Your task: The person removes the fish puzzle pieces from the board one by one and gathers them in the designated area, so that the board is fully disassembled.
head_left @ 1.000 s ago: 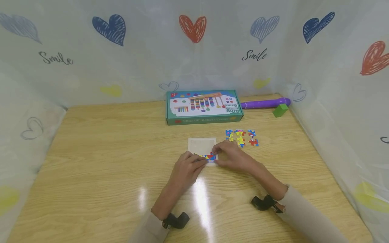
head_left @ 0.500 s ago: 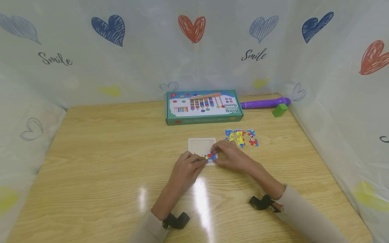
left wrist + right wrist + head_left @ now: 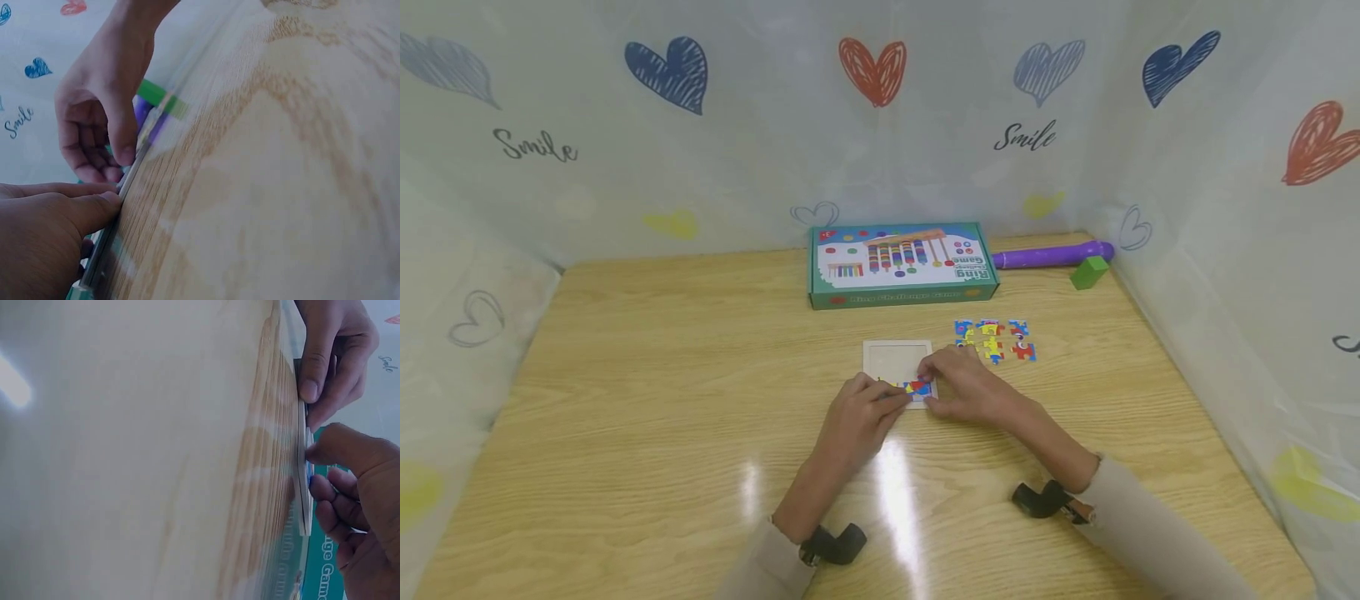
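Honestly, hardly anything's moved in the last second: the right hand (image 3: 968, 387) has crept a hair toward the left hand (image 3: 861, 421), if that, and everything else looks put.

The puzzle sits in a small square wooden tray (image 3: 898, 360) on the table (image 3: 662, 417), in front of the Ring Challenge Game box (image 3: 902, 258). It's a pale shallow frame, bare across the middle and far side, with bright bits only along the near edge. The red, blue and yellow corner piece (image 3: 920, 389) is at the near right of it, with the right thumb and fingertips close together, pinching it. Left thumb and forefinger are nearly together at the near edge too, but I can't tell if they grip the rim or just press down.

Six loose pieces (image 3: 991, 330) lie right of the tray in two rough rows, mostly yellow, red and blue, with a cartoon eye on one.

Hard to see: the left hand covers most of the near row, so only yellow slivers peek out, and the right hand hides part of one loose piece. Both wrist views catch the tray nearly edge-on, so its picture side is basically lost there.
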The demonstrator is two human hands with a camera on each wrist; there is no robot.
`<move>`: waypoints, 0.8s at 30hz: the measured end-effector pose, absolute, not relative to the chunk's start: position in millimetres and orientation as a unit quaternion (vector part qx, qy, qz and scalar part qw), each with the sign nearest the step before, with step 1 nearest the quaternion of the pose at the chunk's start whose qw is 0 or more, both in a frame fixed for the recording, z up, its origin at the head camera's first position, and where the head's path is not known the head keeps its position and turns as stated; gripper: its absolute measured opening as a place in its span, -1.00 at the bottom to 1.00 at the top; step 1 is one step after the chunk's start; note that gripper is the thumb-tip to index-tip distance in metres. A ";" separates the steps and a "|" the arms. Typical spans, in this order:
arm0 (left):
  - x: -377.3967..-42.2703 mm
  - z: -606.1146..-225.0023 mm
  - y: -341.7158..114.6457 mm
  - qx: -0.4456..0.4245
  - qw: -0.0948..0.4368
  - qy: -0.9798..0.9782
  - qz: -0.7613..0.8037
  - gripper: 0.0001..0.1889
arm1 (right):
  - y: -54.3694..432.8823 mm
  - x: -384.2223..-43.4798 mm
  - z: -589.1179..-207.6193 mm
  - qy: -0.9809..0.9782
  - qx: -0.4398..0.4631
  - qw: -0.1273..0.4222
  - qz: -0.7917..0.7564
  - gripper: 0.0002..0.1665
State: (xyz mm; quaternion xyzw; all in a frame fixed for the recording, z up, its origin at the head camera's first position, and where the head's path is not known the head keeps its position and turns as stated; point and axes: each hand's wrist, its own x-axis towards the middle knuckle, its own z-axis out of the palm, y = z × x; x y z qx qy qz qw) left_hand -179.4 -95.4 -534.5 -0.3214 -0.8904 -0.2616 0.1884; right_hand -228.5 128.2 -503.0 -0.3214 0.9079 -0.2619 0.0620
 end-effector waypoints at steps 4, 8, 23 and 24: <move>-179.8 -535.3 -96.0 -0.322 0.192 -0.891 -0.257 -0.86 | 128.8 -229.5 -506.2 0.908 -0.328 0.033 -0.258 -0.64; -180.2 -536.2 -96.4 -0.323 0.195 -0.890 -0.257 -0.87 | 129.9 -230.5 -508.1 0.910 -0.329 0.018 -0.253 -0.60; -179.8 -536.7 -95.5 -0.321 0.192 -0.891 -0.256 -0.87 | 131.3 -231.5 -502.6 0.908 -0.341 0.014 -0.243 -0.62; -179.7 -536.3 -95.7 -0.321 0.192 -0.891 -0.258 -0.87 | 131.9 -231.5 -501.7 0.908 -0.341 0.013 -0.243 -0.62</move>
